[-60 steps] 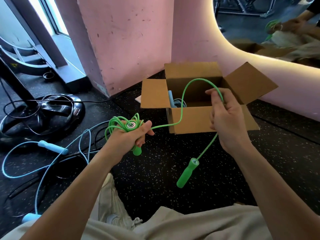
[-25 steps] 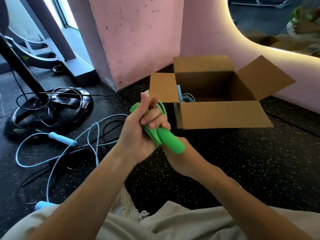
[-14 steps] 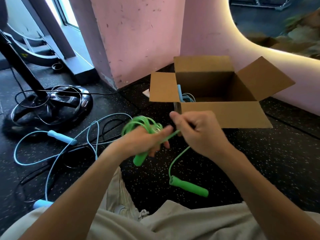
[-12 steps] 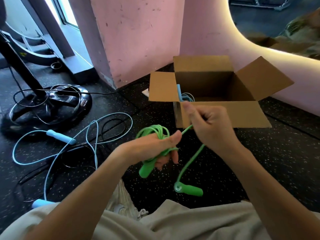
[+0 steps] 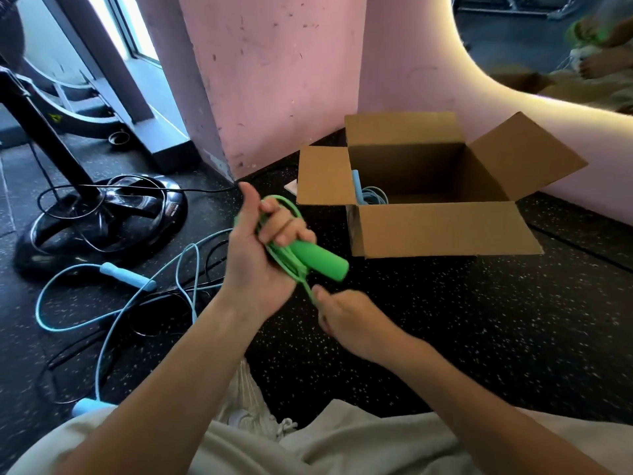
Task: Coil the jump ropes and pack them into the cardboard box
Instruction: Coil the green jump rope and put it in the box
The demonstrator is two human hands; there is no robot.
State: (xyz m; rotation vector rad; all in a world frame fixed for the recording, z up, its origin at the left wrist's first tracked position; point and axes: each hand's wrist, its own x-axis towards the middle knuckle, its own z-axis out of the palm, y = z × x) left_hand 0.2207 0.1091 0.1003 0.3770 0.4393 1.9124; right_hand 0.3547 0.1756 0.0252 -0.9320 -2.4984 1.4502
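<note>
A person's left hand (image 5: 263, 265) grips a coiled green jump rope (image 5: 305, 258) near an open cardboard box (image 5: 442, 231), while the right hand (image 5: 346, 317) pinches its loose tail just below, likely finishing the wrap before dropping it in.

I see bright daylight entering from the window (image 5: 137, 36) at upper left; frame edges bow, and the mirror (image 5: 565, 46) reflection is blurred.

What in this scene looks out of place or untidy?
A light blue jump rope sprawls uncoiled on the floor, tangled with black cords. The pink wall is scuffed. The cardboard box looks undamaged.
</note>
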